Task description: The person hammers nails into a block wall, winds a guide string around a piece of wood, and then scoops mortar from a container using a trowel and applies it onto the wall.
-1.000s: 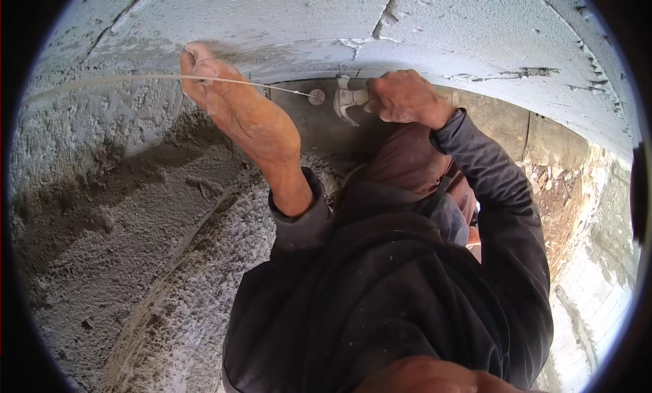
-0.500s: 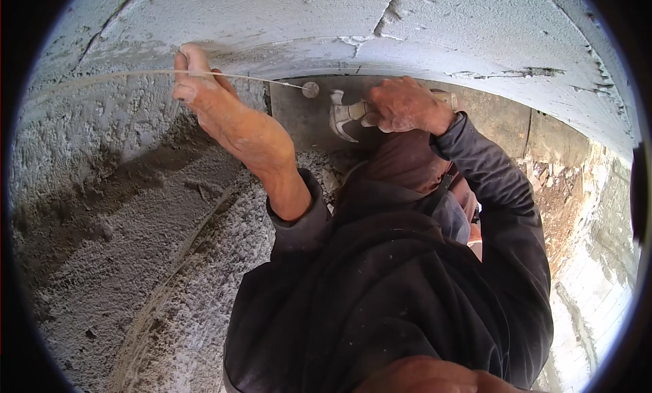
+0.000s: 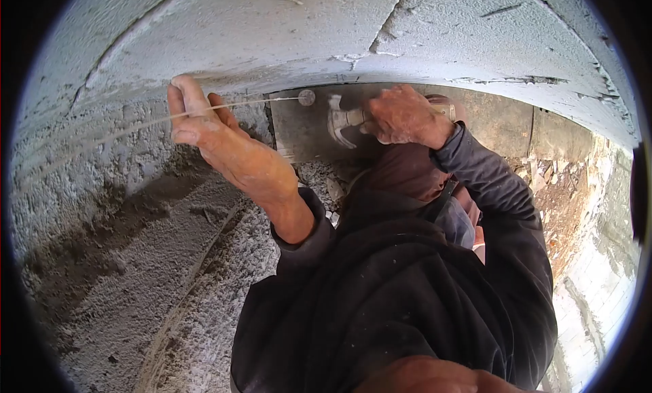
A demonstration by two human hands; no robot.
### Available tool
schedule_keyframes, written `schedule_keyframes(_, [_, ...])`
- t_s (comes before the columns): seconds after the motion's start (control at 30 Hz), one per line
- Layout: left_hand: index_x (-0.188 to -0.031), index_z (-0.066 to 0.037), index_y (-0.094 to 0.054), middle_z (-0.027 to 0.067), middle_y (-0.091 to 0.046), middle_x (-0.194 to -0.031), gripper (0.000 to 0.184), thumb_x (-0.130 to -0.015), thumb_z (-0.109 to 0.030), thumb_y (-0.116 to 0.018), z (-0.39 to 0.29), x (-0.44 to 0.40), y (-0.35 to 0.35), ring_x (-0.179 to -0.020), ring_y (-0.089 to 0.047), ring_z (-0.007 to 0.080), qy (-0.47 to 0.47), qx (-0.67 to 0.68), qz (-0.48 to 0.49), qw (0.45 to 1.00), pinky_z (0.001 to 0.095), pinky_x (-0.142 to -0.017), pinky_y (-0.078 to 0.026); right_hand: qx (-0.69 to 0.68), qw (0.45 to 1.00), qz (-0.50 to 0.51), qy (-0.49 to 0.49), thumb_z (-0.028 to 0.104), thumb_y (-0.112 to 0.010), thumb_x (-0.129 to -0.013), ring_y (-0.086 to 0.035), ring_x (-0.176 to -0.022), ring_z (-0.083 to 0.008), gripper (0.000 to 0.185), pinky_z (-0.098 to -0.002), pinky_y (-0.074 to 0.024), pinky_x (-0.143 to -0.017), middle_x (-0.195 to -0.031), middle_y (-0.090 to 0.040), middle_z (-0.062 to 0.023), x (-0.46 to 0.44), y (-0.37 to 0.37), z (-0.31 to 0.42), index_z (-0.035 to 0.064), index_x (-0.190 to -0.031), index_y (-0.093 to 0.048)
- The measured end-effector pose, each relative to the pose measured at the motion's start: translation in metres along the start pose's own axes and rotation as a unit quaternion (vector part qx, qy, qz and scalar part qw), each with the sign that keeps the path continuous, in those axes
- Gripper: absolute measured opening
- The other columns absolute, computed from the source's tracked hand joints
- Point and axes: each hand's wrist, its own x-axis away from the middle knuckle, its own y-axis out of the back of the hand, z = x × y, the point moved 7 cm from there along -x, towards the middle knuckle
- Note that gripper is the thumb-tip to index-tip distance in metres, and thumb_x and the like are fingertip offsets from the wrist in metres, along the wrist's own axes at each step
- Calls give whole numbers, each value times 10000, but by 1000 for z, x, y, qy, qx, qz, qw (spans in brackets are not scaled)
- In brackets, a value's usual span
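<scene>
My right hand (image 3: pixel 406 118) is wrapped round the handle of a claw hammer (image 3: pixel 341 121), whose head points left and looks slightly blurred. A pale string (image 3: pixel 146 123) crosses the fingers of my left hand (image 3: pixel 214 132), which is raised beside the wall with its thumb and fingers bent round the line. The string runs right to a small round disc (image 3: pixel 306 98), left of the hammer head. Behind the disc and hammer is a grey board (image 3: pixel 299 125). The hammer and the disc are apart.
A pale block wall (image 3: pixel 272 33) with dark joints curves across the top. Rough mortar ground (image 3: pixel 156 257) lies at the lower left. Broken rubble (image 3: pixel 560 196) and a lighter block surface (image 3: pixel 591 298) are at the right. My knee is below the hammer.
The wall, board and both hands sit lower in the view. The disc has shifted slightly left, and the string now slopes down towards the left. The hammer remains in my right hand.
</scene>
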Motion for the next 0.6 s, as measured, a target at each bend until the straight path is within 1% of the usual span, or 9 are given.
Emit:
schedule_keyframes(0.07, [-1571,140,-290,278,-232,-1680,1108,-1012,-805,-140,-1,-1,-1,-1580,-241,359,6,11,-15,1000,490,-1280,-250,1,1000,17,13,369,-734,-904,-702,-798,-395,301,-511,-519,-682,-763,-695,-161,1,-2,-1,73,-938,-694])
schedule_keyframes(0.17, [-1563,142,-301,278,-236,-1679,1086,-1023,-790,-166,-2,-2,-1,-1576,-251,358,-1,14,-14,1000,496,-1274,-265,23,1000,-14,0,385,-735,-903,-703,-790,-399,320,-513,-519,-667,-774,-702,-171,-2,-6,-8,74,-961,-690])
schedule_keyframes(0.3, [-1559,142,-308,276,-243,-1676,1041,-1045,-755,-183,3,-1,2,-1570,-265,360,3,15,-15,1000,500,-1267,-280,5,1000,-4,4,372,-725,-914,-703,-789,-403,351,-517,-519,-659,-771,-704,-176,-1,-1,-5,82,-1101,-662])
schedule_keyframes(0.33, [-1564,70,-377,264,-275,-1637,996,-1048,-741,-112,5,-2,2,-1527,-318,353,-3,2,-19,1000,494,-1252,-303,-10,1000,9,12,365,-719,-921,-703,-791,-404,370,-518,-516,-657,-764,-702,-176,1,-1,-1,85,-1152,-647])
schedule_keyframes(0.37, [-1569,-3,-446,251,-308,-1597,978,-1051,-727,-41,5,-3,3,-1483,-371,346,-12,-10,-22,1000,489,-1237,-326,-14,1000,12,13,365,-719,-921,-703,-791,-404,370,-518,-516,-657,-764,-702,-176,0,-4,0,85,-1152,-647])
schedule_keyframes(0.43, [-1569,-3,-447,248,-302,-1601,971,-1055,-719,-38,5,-3,3,-1486,-370,347,-12,-15,-20,1000,494,-1238,-328,-1,999,-43,-27,363,-710,-929,-709,-808,-397,368,-511,-526,-672,-751,-697,-172,-3,-2,-8,84,-1163,-653])
schedule_keyframes(0.5, [-1568,-4,-448,244,-295,-1605,964,-1058,-711,-36,2,-2,2,-1488,-368,349,-13,-17,-21,1000,499,-1239,-329,-1,999,-39,-5,367,-711,-931,-710,-813,-399,360,-506,-529,-677,-752,-698,-167,-2,-5,-9,80,-1142,-664])
schedule_keyframes(0.57, [-1555,120,-335,271,-264,-1667,1000,-1056,-736,-197,-2,-2,2,-1559,-295,354,-17,13,-17,1000,517,-1257,-305,-4,999,-40,16,370,-712,-932,-710,-817,-402,353,-501,-532,-682,-752,-699,-161,-3,-3,-6,75,-1122,-676])
schedule_keyframes(0.6, [-1555,120,-335,271,-264,-1667,1000,-1056,-736,-197,-1,-2,2,-1559,-295,354,-19,13,-16,1000,517,-1257,-305,3,1000,-21,19,371,-713,-932,-709,-816,-401,342,-498,-533,-685,-750,-698,-156,-3,-1,-4,72,-1095,-685])
